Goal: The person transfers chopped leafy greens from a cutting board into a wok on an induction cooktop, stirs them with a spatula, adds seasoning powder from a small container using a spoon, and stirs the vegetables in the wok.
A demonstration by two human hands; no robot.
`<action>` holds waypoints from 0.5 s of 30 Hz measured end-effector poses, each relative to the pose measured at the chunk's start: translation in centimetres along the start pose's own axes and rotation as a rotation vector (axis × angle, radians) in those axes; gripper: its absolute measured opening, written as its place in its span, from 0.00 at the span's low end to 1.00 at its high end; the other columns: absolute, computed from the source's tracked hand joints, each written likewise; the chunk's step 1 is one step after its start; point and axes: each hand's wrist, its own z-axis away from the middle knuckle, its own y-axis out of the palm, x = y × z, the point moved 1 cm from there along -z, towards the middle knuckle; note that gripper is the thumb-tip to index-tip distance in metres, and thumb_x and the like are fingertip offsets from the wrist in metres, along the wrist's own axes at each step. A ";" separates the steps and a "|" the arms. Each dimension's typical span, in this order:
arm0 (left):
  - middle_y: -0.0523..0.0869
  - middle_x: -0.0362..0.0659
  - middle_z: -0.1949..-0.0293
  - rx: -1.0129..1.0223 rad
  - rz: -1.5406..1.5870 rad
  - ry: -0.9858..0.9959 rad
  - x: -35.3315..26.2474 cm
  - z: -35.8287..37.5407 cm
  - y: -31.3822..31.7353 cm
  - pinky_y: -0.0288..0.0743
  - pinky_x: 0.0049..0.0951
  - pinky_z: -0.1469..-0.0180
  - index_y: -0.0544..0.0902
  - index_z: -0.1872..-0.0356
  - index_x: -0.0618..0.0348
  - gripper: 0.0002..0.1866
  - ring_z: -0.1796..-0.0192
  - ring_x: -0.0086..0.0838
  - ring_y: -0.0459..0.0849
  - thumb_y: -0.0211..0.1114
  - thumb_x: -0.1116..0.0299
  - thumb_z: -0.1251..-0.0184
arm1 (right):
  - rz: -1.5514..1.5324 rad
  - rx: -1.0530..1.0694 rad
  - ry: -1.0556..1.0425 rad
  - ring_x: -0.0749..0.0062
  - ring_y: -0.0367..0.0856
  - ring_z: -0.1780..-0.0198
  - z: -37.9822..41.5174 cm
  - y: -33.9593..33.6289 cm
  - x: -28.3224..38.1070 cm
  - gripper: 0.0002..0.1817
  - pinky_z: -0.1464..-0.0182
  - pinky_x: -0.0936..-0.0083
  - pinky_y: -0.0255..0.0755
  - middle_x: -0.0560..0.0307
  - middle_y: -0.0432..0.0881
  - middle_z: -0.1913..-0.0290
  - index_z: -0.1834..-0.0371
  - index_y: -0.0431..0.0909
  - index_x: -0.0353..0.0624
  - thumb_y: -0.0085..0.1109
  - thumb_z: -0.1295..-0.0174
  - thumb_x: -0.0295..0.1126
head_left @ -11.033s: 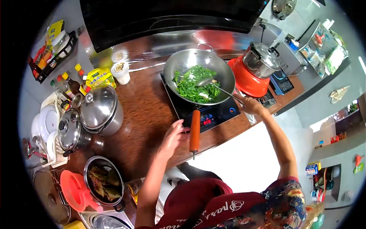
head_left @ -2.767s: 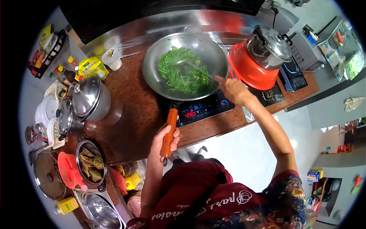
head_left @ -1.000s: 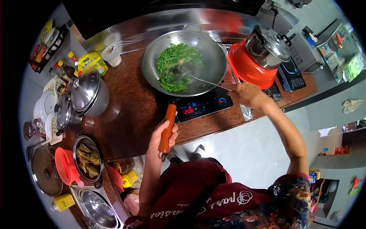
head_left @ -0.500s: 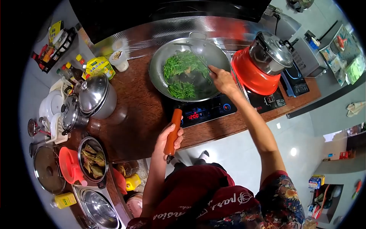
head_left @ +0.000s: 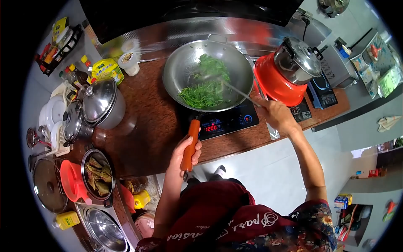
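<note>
My left hand [head_left: 179,152] is wrapped round the orange-brown handle [head_left: 192,138] of a wide metal wok [head_left: 175,69]. The wok sits on an induction cooker [head_left: 231,126] with lit red digits. Inside it, chopped leafy greens [head_left: 203,95] lie in a mound from the middle to the near side. My right hand [head_left: 280,115], out past the wok's right rim, is closed round a long-handled spatula [head_left: 240,93]. Its blurred blade reaches in among the greens.
Right of the wok, a lidded steel pot [head_left: 294,63] stands on a red base [head_left: 277,86]. On the left are a big lidded pot [head_left: 105,105], a pot of dried leaf-like pieces [head_left: 99,178], a red colander [head_left: 72,178] and a sink bowl [head_left: 105,229]. The counter's front edge runs before me.
My right hand has moved right and toward me, drawing the spatula back across the wok. The greens have shifted toward the near side. My left hand keeps its hold on the handle.
</note>
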 end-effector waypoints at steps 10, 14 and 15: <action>0.72 0.41 0.70 -0.004 -0.005 -0.004 0.0 0.1 0.3 0.68 0.16 0.84 0.62 0.36 0.53 0.24 0.83 0.19 0.69 0.51 0.60 0.30 | -0.117 -0.190 0.029 0.43 0.79 0.57 -7.2 8.4 0.9 0.20 0.53 0.54 0.72 0.35 0.79 0.58 0.41 0.70 0.44 0.46 0.34 0.37; 0.72 0.41 0.70 0.012 0.017 -0.001 0.2 -0.1 0.1 0.68 0.16 0.84 0.62 0.36 0.53 0.24 0.83 0.18 0.69 0.51 0.60 0.30 | -0.218 0.082 -0.055 0.43 0.79 0.59 -1.4 3.6 2.2 0.20 0.55 0.55 0.71 0.37 0.80 0.64 0.39 0.69 0.46 0.46 0.34 0.36; 0.72 0.41 0.70 0.014 0.017 -0.004 0.2 -0.1 0.1 0.68 0.16 0.84 0.62 0.36 0.53 0.24 0.83 0.18 0.69 0.51 0.60 0.30 | -0.220 0.146 -0.057 0.43 0.79 0.59 -0.2 1.8 2.0 0.20 0.53 0.54 0.71 0.37 0.81 0.66 0.39 0.68 0.48 0.46 0.34 0.36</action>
